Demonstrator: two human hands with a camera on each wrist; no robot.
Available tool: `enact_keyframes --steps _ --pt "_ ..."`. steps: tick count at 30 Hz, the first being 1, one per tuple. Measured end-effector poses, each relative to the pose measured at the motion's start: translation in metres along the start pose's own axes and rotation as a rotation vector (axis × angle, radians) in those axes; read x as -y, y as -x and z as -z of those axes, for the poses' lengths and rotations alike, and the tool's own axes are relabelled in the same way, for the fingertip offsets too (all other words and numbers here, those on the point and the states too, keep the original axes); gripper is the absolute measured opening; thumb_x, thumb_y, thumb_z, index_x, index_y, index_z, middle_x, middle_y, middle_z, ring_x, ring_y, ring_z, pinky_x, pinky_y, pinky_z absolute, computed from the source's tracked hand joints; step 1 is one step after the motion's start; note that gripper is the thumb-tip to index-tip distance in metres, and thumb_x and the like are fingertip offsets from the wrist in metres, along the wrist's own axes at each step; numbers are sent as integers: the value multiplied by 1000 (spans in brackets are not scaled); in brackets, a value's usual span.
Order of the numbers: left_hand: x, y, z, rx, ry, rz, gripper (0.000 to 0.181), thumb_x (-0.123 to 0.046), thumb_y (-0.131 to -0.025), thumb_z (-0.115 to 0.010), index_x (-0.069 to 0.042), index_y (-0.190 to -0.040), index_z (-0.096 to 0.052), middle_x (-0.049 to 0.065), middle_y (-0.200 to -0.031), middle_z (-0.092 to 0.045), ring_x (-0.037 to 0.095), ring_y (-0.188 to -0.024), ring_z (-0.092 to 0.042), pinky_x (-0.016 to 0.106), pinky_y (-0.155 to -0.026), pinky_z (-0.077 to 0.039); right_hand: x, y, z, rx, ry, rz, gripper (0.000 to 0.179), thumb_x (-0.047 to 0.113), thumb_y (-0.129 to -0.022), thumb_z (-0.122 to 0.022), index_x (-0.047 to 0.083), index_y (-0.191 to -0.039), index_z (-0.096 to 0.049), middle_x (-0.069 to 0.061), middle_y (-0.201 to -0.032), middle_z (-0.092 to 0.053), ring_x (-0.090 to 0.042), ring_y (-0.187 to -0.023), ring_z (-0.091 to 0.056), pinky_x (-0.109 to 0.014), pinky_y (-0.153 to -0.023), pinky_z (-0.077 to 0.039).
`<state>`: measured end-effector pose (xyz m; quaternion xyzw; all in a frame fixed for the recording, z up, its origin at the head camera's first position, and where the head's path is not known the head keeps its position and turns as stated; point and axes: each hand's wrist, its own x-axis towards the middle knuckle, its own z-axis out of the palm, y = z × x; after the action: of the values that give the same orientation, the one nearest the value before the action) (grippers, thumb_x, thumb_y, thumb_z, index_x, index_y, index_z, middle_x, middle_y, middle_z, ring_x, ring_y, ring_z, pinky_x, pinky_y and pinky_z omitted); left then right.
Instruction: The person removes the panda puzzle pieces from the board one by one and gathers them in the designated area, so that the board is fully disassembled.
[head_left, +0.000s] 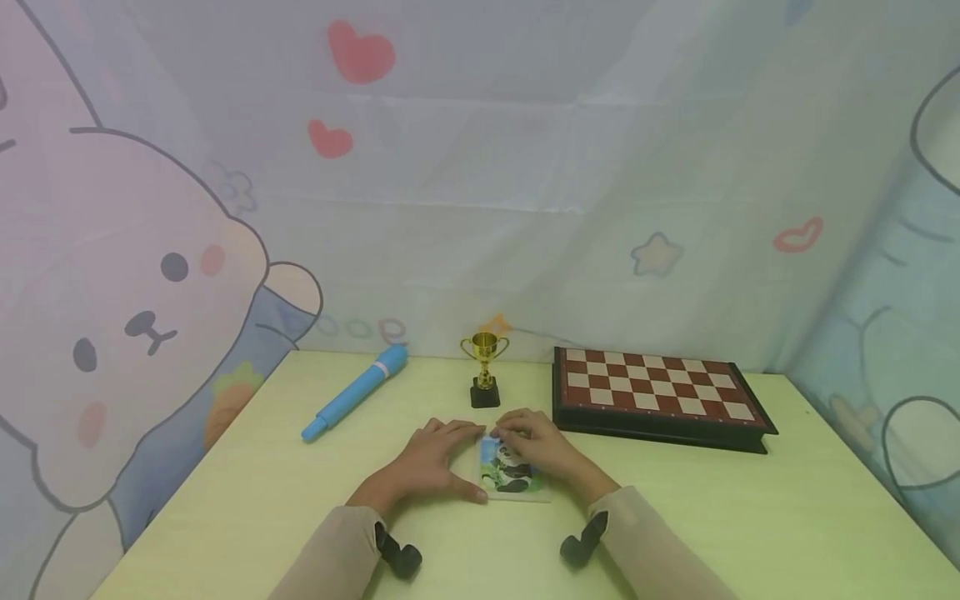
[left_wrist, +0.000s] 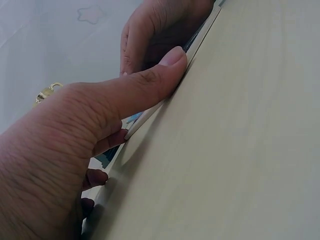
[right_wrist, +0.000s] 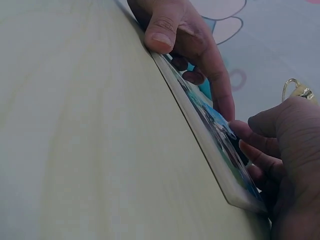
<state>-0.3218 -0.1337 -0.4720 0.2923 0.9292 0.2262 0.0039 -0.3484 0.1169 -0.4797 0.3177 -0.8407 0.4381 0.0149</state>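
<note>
A left hand [head_left: 426,462] grips the left side of a panda picture [head_left: 512,479] on the table [head_left: 487,554]; a right hand [head_left: 546,448] curls over it, any pinch unclear. Uneven pressure could skid it.

Our left hand [head_left: 429,463] reaches toward two o'clock, thumb and index finger spread; our right hand [head_left: 543,448] reaches toward ten o'clock, fingers bent.
</note>
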Motion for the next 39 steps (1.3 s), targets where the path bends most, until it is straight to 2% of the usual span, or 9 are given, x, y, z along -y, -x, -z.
enact_keyframes --steps 4,6,10,14,18,26,34,36,39 --pt "1 0 -1 -3 1 4 108 -82 -64 -73 -29 -153 -44 -7 -154 -43 16 -117 -41 47 -99 -37 -2 -1 0 21 -65 -22 24 19 -105 -55 9 -116 -74 -8 -126 -66 -31 -121 -55 -55 -102 -45" --pt "1 0 -1 -3 2 6 108 -83 -63 -73 -30 -153 -44 -8 -154 -43 16 -117 -41 46 -100 -37 -2 -1 0 23 -77 -44 24 23 -105 -57 13 -116 -75 -3 -123 -68 -26 -118 -58 -49 -101 -46" --pt "0 0 0 0 3 3 108 -82 -64 -73 -30 -153 -44 -9 -153 -43 16 -117 -41 46 -99 -37 0 3 -3 -7 -74 -64 17 28 -101 -64 21 -112 -75 6 -114 -69 -17 -105 -62 -38 -92 -52" --pt "-1 0 1 -4 1 -9 107 -81 -64 -74 -28 -152 -45 -6 -153 -44 18 -117 -42 47 -98 -38 0 5 -5 -48 -70 -7 11 20 -96 -71 23 -107 -72 8 -109 -67 -15 -96 -63 -33 -86 -56" --pt "-2 0 2 -13 12 -20 106 -80 -65 -75 -26 -151 -46 -5 -152 -45 19 -117 -43 49 -97 -38 0 4 -7 -57 -61 66 17 14 -93 -74 22 -108 -71 7 -110 -66 -15 -99 -65 -33 -88 -57" --pt "-1 2 1 -16 -6 -33 99 -79 -67 -74 -27 -147 -52 -6 -150 -47 18 -118 -42 46 -95 -38 3 5 -7 -1 -50 67 22 19 -96 -71 20 -118 -68 11 -113 -70 -11 -103 -67 -29 -89 -56" --pt "2 2 1 -19 -19 -37 97 -79 -67 -74 -27 -146 -54 -7 -149 -47 18 -119 -42 46 -98 -38 4 8 -8 -58 -41 162 16 14 -97 -69 14 -113 -71 7 -110 -70 -16 -101 -67 -29 -84 -59" --pt "2 4 0 -32 -18 -45 97 -79 -67 -74 -25 -145 -55 -6 -149 -48 19 -122 -42 49 -101 -37 5 14 -2 -70 -15 150 17 18 -99 -67 13 -115 -71 6 -111 -70 -15 -100 -67 -29 -84 -59" --pt "1 5 0 -43 2 -54 97 -77 -67 -75 -22 -145 -55 -4 -149 -49 22 -131 -41 54 -109 -35 5 28 13 -87 30 74 23 26 -101 -64 15 -120 -71 9 -113 -69 -11 -97 -67 -30 -84 -58"
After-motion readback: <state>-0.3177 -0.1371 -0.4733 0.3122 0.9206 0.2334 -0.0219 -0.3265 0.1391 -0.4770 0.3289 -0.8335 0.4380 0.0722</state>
